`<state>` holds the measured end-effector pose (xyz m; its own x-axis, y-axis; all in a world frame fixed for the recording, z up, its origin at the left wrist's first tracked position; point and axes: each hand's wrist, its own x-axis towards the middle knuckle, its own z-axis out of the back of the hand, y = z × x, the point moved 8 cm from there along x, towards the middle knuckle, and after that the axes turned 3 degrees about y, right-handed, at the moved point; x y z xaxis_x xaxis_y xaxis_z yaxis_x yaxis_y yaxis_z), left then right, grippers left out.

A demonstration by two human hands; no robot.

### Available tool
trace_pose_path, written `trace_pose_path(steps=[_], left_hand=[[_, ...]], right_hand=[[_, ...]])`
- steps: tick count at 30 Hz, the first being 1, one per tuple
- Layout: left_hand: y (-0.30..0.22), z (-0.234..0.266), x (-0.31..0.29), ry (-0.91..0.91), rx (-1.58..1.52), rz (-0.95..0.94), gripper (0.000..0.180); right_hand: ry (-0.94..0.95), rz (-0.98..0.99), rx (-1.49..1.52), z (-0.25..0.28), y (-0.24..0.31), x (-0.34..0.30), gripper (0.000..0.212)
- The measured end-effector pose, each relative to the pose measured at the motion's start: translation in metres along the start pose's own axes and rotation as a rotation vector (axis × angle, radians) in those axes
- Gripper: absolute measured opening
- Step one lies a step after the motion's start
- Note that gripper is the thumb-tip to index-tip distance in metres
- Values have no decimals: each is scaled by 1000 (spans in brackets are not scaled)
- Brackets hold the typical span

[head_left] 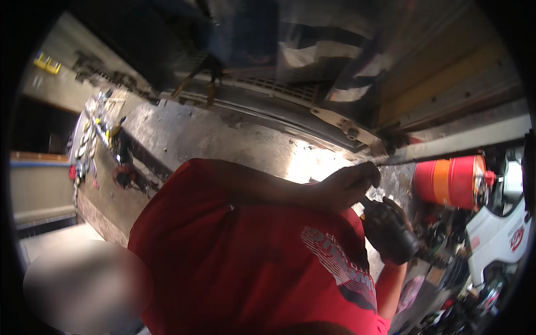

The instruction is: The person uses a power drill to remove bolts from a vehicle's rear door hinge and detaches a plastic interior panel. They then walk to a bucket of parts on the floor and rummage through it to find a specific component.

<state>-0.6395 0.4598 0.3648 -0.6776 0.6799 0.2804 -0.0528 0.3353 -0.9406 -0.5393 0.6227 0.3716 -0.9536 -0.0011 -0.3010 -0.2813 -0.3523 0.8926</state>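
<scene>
My right hand is wrapped round a dark handheld power tool that looks like a drill. The thick rounded end of its body points down and right, and its narrow tip points up and left. My left arm reaches across the front of my red shirt. At its end, my left hand is closed with curled fingers, just above the tool's tip. Whatever the left fingers hold, if anything, is hidden in shadow. Whether they touch the tip, I cannot tell.
Beyond my hands runs a large dark machine or vehicle body with a metal edge and bracket. A red and orange drum lies at right, near a white panel and clutter. Tools and chains lie at left on the concrete floor.
</scene>
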Motion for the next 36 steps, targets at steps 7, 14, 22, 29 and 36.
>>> trace_pose_path(steps=[7, 14, 22, 29, 36], left_hand=[[-12, 10, 3, -92, 387, -48, 17], [30, 26, 42, -315, -498, 317, 34], [58, -22, 82, 89, -380, 658, 41], [83, -2, 98, 87, -350, 730, 20], [84, 6, 109, 146, -157, 772, 36]], right_hand=[[87, 241, -42, -3, 33, 15, 58], [-16, 435, -495, 6, 75, 18, 99], [-208, 173, -493, 11, 26, 35, 85], [-411, 269, -612, -1, -2, 66, 69], [-477, 206, -571, 1, -6, 76, 83]])
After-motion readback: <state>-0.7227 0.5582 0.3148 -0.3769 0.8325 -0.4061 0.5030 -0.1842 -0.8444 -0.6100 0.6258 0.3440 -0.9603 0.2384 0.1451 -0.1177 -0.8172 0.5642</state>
